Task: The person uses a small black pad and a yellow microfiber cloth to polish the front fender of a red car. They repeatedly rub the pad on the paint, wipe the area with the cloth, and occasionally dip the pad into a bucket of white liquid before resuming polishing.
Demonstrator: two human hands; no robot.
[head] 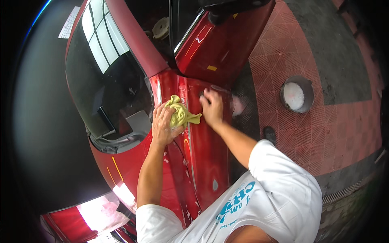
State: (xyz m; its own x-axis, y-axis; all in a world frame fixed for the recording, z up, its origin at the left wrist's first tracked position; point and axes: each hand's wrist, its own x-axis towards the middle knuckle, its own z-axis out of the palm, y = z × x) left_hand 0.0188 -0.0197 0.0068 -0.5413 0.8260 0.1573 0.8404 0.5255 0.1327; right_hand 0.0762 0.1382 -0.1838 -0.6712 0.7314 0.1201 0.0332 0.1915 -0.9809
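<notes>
My left hand (164, 123) grips a crumpled yellow-green cloth (180, 114) on the red car fender (202, 145), close to the windshield's corner. Soap suds and wet spots lie along the seam between fender and hood (127, 162). To the right, my right hand (212, 107) bends its fingers at the fender's upper surface, near the door's front edge. Something small and dark shows between its thumb and fingers, but it is blurred and I cannot tell what it is. A bare, greyish patch marks the fender nearer my body.
Beyond the fender, the front door (218, 56) stands ajar, with yellow tape on it. A round bucket (307, 94) holding white foam stands on the red tile floor (282, 127) at right. The windshield (106, 88) lies to the left. A dark shoe (269, 135) shows beside me.
</notes>
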